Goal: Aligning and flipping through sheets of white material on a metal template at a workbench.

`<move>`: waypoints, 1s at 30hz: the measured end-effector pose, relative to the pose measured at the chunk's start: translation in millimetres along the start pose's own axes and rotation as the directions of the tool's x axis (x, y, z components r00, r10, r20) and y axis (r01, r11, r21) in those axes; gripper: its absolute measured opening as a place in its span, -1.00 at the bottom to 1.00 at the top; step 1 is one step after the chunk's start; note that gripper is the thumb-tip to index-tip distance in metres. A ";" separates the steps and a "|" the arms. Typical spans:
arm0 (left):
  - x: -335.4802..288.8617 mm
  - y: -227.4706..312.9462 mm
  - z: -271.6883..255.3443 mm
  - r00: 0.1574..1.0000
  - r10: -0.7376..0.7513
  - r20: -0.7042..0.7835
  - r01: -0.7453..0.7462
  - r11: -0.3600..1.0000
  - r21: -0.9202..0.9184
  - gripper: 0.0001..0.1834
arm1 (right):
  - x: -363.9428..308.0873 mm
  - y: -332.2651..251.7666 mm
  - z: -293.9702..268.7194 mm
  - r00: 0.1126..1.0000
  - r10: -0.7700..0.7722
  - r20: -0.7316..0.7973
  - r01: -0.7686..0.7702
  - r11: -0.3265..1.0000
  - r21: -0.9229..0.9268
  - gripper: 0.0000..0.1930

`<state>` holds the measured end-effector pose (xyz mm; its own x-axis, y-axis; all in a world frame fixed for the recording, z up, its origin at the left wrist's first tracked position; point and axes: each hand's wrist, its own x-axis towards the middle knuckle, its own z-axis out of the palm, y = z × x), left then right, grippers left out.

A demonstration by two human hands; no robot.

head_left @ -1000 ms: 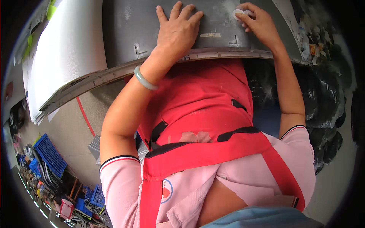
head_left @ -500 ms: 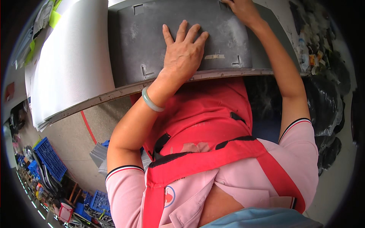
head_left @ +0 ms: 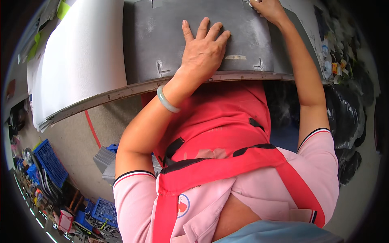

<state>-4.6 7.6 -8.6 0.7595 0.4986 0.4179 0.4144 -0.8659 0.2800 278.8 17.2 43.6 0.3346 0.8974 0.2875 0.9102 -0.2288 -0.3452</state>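
Observation:
My left hand point(head_left: 204, 50) lies flat with fingers spread on a dark grey template board point(head_left: 166, 44), which has L-shaped corner cut-outs and whitish, powdery smudges. A strip of tan tape point(head_left: 236, 57) is stuck to the board, right of that hand. At the board's far right corner, my right hand point(head_left: 267, 9) is closed in a pinch. A small white piece shows at its fingertips, beside a corner cut-out; its kind is hard to make out. Beneath the board lies a larger dark grey sheet point(head_left: 289, 48), reaching out on both sides.
A stack of white sheets point(head_left: 85, 52) covers the table's left part, curving over its front edge point(head_left: 117, 95). Black plastic bags point(head_left: 344, 109) and scraps lie on the right. Blue crates point(head_left: 50, 162) and a pile of grey pieces point(head_left: 106, 162) stand on the floor at left.
The board and table sit slightly farther right and up in view. My right hand remains at the far right corner, where a white piece now shows. My left hand stays flat on the board.

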 end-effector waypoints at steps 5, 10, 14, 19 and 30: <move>-0.3 0.1 3.2 1.000 -0.013 -0.014 0.013 1.000 -0.003 -0.63 | 18.4 -19.9 -9.8 0.932 0.179 0.316 -0.271 0.921 0.278 -0.86; -0.4 -0.2 5.1 1.000 -0.005 -0.024 0.005 1.000 -0.004 -0.64 | 31.4 -93.9 48.1 0.958 -0.265 0.111 0.221 0.926 0.308 -0.74; 0.5 -0.4 5.3 1.000 -0.015 0.009 0.015 1.000 -0.028 -0.60 | 42.7 -149.0 89.0 0.917 -0.381 0.119 0.331 0.892 0.306 -0.76; 0.9 -0.8 6.1 1.000 -0.005 -0.004 0.005 0.998 -0.070 -0.52 | 54.9 -177.6 102.0 0.871 -0.467 0.153 0.410 0.863 0.295 -0.77; -0.2 -1.0 6.1 0.998 -0.008 -0.057 0.005 0.998 -0.059 -0.64 | 59.2 -191.3 81.3 0.920 -0.234 0.314 0.129 0.938 0.323 -0.79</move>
<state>-2.1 8.1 -14.3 0.7260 0.5073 0.4643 0.3879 -0.8596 0.3327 104.6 144.8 54.0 0.0180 0.9978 0.0645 0.8179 0.0224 -0.5749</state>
